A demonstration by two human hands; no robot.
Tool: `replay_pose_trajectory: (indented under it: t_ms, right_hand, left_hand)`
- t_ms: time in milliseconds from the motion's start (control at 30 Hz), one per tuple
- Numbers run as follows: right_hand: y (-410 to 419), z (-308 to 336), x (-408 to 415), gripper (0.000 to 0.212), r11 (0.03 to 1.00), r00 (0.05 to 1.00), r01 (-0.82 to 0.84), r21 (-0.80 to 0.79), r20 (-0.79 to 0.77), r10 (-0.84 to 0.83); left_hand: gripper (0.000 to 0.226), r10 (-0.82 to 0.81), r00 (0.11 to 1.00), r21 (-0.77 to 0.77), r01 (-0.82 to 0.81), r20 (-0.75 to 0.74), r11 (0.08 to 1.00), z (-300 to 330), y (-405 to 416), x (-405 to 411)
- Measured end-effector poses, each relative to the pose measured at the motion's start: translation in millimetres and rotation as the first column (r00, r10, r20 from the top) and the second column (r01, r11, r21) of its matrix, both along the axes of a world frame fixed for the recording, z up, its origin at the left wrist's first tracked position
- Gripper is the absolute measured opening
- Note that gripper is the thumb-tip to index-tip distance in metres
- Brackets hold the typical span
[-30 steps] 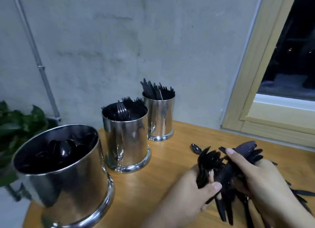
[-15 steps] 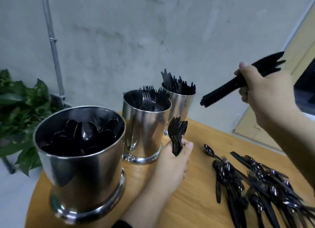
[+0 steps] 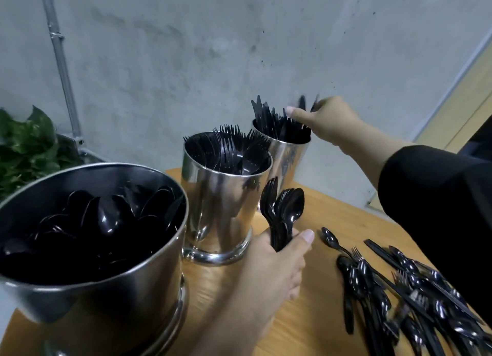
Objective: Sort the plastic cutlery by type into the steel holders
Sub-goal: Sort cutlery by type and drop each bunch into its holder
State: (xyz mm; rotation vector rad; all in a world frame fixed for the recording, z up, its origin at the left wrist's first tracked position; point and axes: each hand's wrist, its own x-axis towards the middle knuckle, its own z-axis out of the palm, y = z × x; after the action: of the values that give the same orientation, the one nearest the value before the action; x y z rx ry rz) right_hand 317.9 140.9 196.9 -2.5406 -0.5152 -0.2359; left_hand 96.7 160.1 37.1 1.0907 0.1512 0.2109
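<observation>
Surface: a round-edged wooden table (image 3: 314,326), pale, with visible grain, standing against the wall.
Room: a mottled grey concrete wall (image 3: 186,49); a metal conduit pipe (image 3: 60,60) runs down it at left; leafy green plant (image 3: 24,148) beside the table; a pale wood window frame (image 3: 463,100) at right.
Holders: three polished steel cylinders with flared bases. The nearest holder (image 3: 106,297) is full of glossy black spoons; the middle holder (image 3: 221,206) bristles with forks, tines up; the far holder (image 3: 290,156) stands by the wall with knives, blades up.
Left hand: the left hand (image 3: 271,265) rests on the table just beside the middle holder, fingers and thumb curled round a bundle of black spoons (image 3: 282,212), bowls upright.
Right hand: the right hand (image 3: 327,121), sleeve black, reaches over the far holder's rim, fingers curled on blurred black knives (image 3: 303,105), thumb extended.
Unsorted pile: loose cutlery (image 3: 399,286), thin, shiny black plastic, lies scattered on the table at right.
</observation>
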Motion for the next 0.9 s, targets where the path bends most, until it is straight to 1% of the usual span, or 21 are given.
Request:
replay_pose_trajectory:
  t_ms: [33, 67, 100, 133, 167, 200, 233, 267, 300, 333, 367, 433, 500, 567, 633, 700, 767, 833, 900]
  right_hand:
    - [-2, -3, -1, 0.081, 0.999, 1.0, 0.008, -0.052, -0.001, -0.008]
    - [-6, -5, -5, 0.092, 0.999, 1.0, 0.015, -0.045, 0.016, -0.014]
    - [-11, -6, -13, 0.094, 1.0, 0.998, 0.009, 0.009, 0.059, -0.01]
    - [-18, -8, -22, 0.086, 0.995, 0.991, -0.01, 0.096, 0.131, -0.003]
    - [-26, -10, -36, 0.072, 0.982, 0.976, -0.066, 0.177, 0.215, 0.027]
    - [-35, -13, -51, 0.054, 0.965, 0.96, -0.149, 0.216, 0.266, 0.088]
    - [-46, -17, -69, 0.039, 0.942, 0.947, -0.251, 0.221, 0.257, 0.192]
    - [-57, -23, -88, 0.032, 0.913, 0.927, -0.359, 0.196, 0.186, 0.324]
    - [-67, -28, -109, 0.032, 0.877, 0.892, -0.452, 0.163, 0.068, 0.447]
    - [-76, -34, -125, 0.035, 0.845, 0.849, -0.516, 0.139, -0.049, 0.527]
    - [-83, -39, -137, 0.037, 0.828, 0.818, -0.548, 0.118, -0.132, 0.56]
    - [-94, -47, -147, 0.027, 0.828, 0.803, -0.547, 0.122, -0.205, 0.56]
    - [-103, -50, -156, 0.017, 0.834, 0.803, -0.524, 0.172, -0.225, 0.551]
    - [-112, -48, -168, 0.016, 0.84, 0.816, -0.52, 0.155, -0.203, 0.542]
    - [-121, -42, -183, 0.016, 0.844, 0.827, -0.523, 0.119, -0.168, 0.536]
    - [-129, -35, -196, 0.018, 0.855, 0.847, -0.506, 0.118, -0.119, 0.518]
    - [-133, -25, -210, 0.019, 0.853, 0.855, -0.501, 0.149, -0.071, 0.514]
    - [-132, -15, -221, 0.016, 0.837, 0.845, -0.519, 0.173, -0.047, 0.533]
    - [-126, -6, -230, 0.011, 0.817, 0.828, -0.541, 0.2, -0.044, 0.559]
  left_hand:
    - [0.022, -0.009, 1.0, 0.001, 0.009, 0.001, 1.0, 0, 0, 0]
    - [0.022, -0.017, 1.0, 0.001, 0.017, 0.005, 1.0, -1, -1, 0]
    - [0.022, -0.026, 1.0, 0.004, 0.026, 0.011, 1.0, -1, -2, -1]
    - [0.022, -0.037, 0.999, 0.008, 0.037, 0.015, 0.999, -1, -2, -1]
    - [0.023, -0.05, 0.999, 0.011, 0.049, 0.016, 0.999, -2, -3, -1]
    - [0.024, -0.06, 0.998, 0.01, 0.06, 0.018, 0.998, -2, -3, -2]
    - [0.025, -0.074, 0.997, 0.007, 0.074, 0.017, 0.997, -2, -2, -3]
    - [0.025, -0.094, 0.995, 0.001, 0.094, 0.016, 0.996, -1, -3, -4]
    - [0.026, -0.116, 0.993, -0.007, 0.116, 0.016, 0.993, 1, -3, -6]
    - [0.026, -0.14, 0.99, -0.015, 0.141, 0.021, 0.99, 3, -4, -7]
    - [0.027, -0.161, 0.987, -0.023, 0.162, 0.029, 0.987, 5, -6, -9]
    - [0.031, -0.196, 0.98, -0.037, 0.198, 0.044, 0.98, 11, -9, -16]
    - [0.042, -0.226, 0.972, -0.049, 0.229, 0.069, 0.972, 15, -14, -25]
    - [0.054, -0.225, 0.971, -0.081, 0.232, 0.085, 0.969, 18, -18, -36]
    - [0.061, -0.208, 0.975, -0.095, 0.216, 0.083, 0.972, 21, -22, -48]
    - [0.062, -0.209, 0.974, -0.064, 0.214, 0.083, 0.975, 26, -25, -61]
    - [0.062, -0.225, 0.97, -0.035, 0.229, 0.091, 0.973, 32, -27, -74]
    - [0.062, -0.243, 0.964, -0.043, 0.249, 0.108, 0.968, 37, -29, -88]
    - [0.055, -0.294, 0.947, -0.042, 0.301, 0.133, 0.953, 42, -28, -100]
